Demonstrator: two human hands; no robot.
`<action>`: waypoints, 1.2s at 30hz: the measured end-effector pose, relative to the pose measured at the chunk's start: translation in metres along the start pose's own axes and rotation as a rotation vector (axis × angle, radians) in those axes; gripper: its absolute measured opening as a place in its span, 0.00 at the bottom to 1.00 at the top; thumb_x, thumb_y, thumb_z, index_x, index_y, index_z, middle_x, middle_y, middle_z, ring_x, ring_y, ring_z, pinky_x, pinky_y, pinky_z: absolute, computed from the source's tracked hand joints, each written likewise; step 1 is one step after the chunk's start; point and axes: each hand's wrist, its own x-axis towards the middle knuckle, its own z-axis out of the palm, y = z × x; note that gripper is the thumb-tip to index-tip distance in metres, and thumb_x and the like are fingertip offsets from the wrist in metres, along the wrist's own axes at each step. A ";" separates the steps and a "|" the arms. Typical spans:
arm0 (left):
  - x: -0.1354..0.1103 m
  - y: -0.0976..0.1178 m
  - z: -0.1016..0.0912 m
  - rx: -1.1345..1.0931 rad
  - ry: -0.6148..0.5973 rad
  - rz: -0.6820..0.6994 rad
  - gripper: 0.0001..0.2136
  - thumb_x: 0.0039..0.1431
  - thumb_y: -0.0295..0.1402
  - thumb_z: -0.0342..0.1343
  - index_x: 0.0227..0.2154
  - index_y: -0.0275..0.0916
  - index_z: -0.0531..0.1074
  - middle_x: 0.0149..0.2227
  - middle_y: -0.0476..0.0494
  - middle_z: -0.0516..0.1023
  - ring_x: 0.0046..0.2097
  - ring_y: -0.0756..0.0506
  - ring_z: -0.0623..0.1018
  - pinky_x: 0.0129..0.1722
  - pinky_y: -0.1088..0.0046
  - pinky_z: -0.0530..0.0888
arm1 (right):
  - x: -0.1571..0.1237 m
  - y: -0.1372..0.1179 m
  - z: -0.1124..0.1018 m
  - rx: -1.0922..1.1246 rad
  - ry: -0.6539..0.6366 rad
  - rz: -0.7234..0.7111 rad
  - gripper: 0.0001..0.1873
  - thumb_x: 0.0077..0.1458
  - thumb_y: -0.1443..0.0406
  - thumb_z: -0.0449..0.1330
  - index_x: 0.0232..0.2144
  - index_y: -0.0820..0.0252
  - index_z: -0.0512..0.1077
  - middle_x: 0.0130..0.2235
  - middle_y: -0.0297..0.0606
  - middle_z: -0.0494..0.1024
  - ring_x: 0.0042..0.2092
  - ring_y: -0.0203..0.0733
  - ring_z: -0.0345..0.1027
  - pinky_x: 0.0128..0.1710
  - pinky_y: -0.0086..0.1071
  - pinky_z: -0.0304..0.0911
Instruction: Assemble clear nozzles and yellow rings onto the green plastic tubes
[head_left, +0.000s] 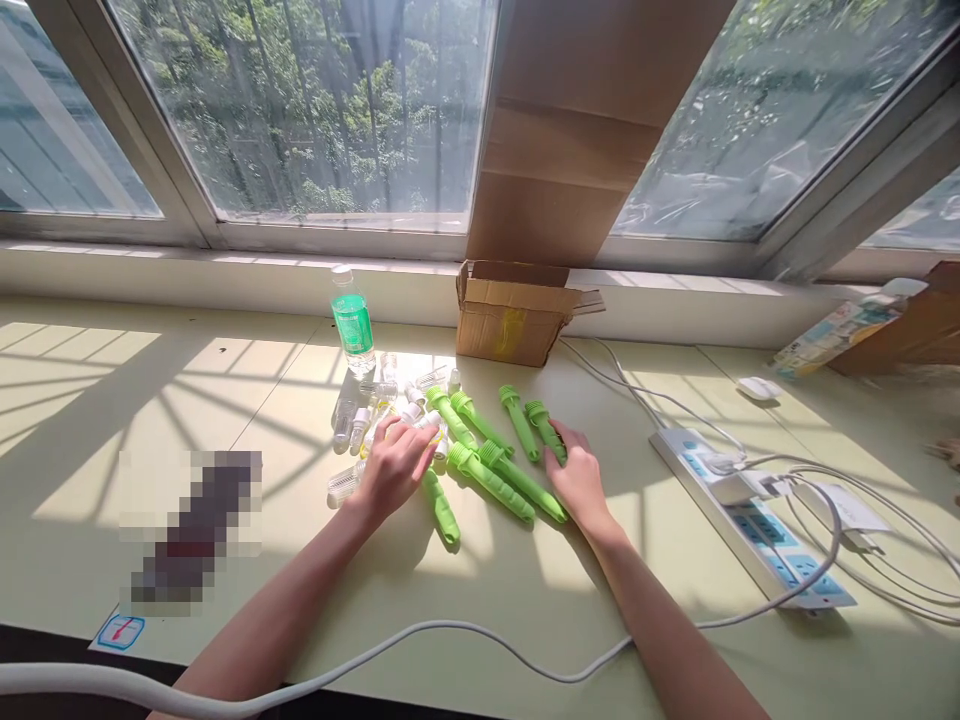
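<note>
My left hand (394, 462) is closed, its fingers curled down among small clear plastic tubes with white caps (360, 425). Whatever lies under those fingers is hidden; a white ring-like piece (435, 428) shows at the fingertips. My right hand (576, 472) has its fingers closed around the lower part of a green plastic tube (541, 420) with a threaded collar. Beside it lies another green tube (517, 420). Several more, such as a green tube (491, 485), are on the table between my hands. One green tube (441, 508) points toward me beneath my left hand.
A bottle with a green label (352, 325) stands behind the clear tubes. A cardboard box (514, 320) sits at the windowsill. On the right is a power strip (750, 525) with chargers and looping cables. A white cable (450, 625) crosses the table's front.
</note>
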 end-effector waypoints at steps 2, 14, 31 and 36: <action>0.000 0.000 -0.001 0.028 0.004 -0.011 0.10 0.61 0.28 0.52 0.45 0.42 0.69 0.29 0.48 0.78 0.33 0.45 0.76 0.48 0.61 0.71 | 0.000 0.000 0.000 0.003 -0.004 0.000 0.24 0.56 0.63 0.51 0.55 0.56 0.65 0.52 0.49 0.72 0.50 0.54 0.69 0.50 0.47 0.65; -0.001 -0.005 -0.002 -0.030 0.056 -0.069 0.13 0.61 0.23 0.49 0.47 0.40 0.67 0.31 0.46 0.77 0.33 0.45 0.75 0.43 0.64 0.71 | -0.003 -0.014 -0.007 0.055 0.192 -0.031 0.20 0.59 0.64 0.49 0.53 0.54 0.67 0.48 0.46 0.73 0.51 0.54 0.68 0.51 0.48 0.63; 0.000 0.002 0.001 0.096 -0.272 -0.156 0.11 0.63 0.37 0.52 0.43 0.39 0.73 0.45 0.38 0.76 0.48 0.38 0.73 0.55 0.54 0.66 | -0.005 -0.021 -0.007 0.076 0.273 -0.180 0.20 0.58 0.66 0.52 0.52 0.55 0.68 0.44 0.44 0.73 0.47 0.51 0.69 0.47 0.46 0.66; 0.007 0.005 0.009 0.143 -0.334 -0.169 0.11 0.62 0.37 0.53 0.42 0.38 0.74 0.46 0.36 0.76 0.50 0.36 0.73 0.58 0.49 0.62 | -0.007 -0.030 -0.010 0.114 0.289 -0.225 0.21 0.57 0.66 0.55 0.54 0.56 0.68 0.43 0.43 0.74 0.42 0.48 0.70 0.43 0.44 0.68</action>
